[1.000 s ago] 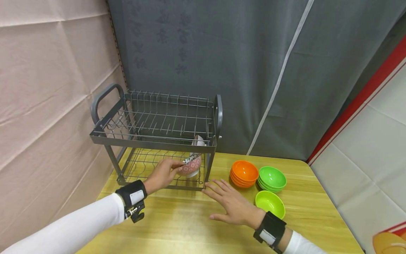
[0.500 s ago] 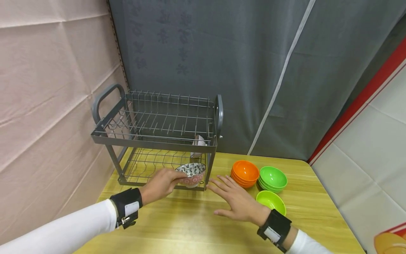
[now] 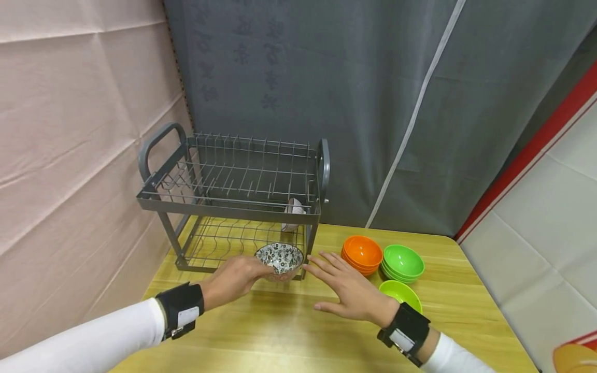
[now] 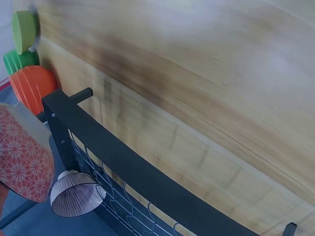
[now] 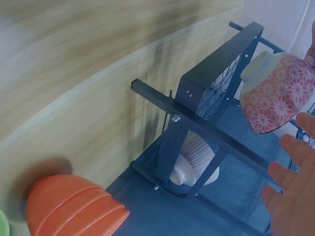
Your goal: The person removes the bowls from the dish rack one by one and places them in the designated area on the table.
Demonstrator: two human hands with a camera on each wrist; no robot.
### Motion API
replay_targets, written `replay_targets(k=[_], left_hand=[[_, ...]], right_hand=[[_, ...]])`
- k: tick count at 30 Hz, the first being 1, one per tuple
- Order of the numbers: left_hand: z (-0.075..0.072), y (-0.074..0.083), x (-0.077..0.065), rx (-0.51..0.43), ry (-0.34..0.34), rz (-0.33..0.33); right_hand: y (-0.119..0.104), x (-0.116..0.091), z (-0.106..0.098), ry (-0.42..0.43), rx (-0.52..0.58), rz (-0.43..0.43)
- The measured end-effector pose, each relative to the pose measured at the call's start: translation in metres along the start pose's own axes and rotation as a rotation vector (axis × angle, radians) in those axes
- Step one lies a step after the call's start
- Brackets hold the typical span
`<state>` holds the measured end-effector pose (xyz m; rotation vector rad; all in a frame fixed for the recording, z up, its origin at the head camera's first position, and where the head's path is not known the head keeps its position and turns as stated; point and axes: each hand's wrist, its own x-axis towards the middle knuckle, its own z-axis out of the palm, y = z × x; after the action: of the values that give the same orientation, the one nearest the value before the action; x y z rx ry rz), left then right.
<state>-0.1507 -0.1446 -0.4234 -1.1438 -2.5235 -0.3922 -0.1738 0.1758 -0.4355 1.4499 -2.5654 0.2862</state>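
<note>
A bowl [image 3: 281, 257] with a pink flowered outside and a black-and-white floral inside is held by its left rim in my left hand [image 3: 237, 278], in front of the rack's lower tier. Its pink outside [image 5: 278, 91] faces the right wrist view. To its right hovers my right hand [image 3: 350, 290], fingers spread and apart from the bowl. The dark metal dish rack [image 3: 228, 210] stands at the left. A white striped bowl [image 3: 294, 213] leans on its side in the lower tier's right end, partly hidden by the upper frame.
Stacked orange bowls [image 3: 363, 254] stand right of the rack, beside stacked green bowls [image 3: 402, 261]. A lime bowl [image 3: 402, 295] sits in front of them, partly behind my right hand. The wooden table [image 3: 280, 336] meets a grey curtain at the back.
My left hand has drawn the pink flowered bowl out of the lower tier toward me and tipped its opening upward. My right hand has barely shifted.
</note>
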Motion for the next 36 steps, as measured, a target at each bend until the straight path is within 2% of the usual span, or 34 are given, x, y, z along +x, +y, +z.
replay_targets(k=[7,16,23,31,36], left_hand=[[0.0,0.002,-0.005,0.067,0.054,0.16],[0.005,0.007,-0.008,0.167,0.06,0.318],[0.005,0.009,-0.007,0.181,0.083,0.362],[0.006,0.011,-0.006,0.188,0.077,0.404],[0.005,0.01,-0.007,0.192,0.051,0.407]], right_hand=[[-0.009,0.013,-0.004,-0.018,0.019,-0.03],[-0.021,0.022,0.006,-0.049,0.021,-0.102],[-0.024,0.027,0.01,-0.105,-0.058,-0.147],[-0.024,0.035,0.019,0.012,-0.073,-0.23],[-0.023,0.033,0.021,0.029,-0.099,-0.248]])
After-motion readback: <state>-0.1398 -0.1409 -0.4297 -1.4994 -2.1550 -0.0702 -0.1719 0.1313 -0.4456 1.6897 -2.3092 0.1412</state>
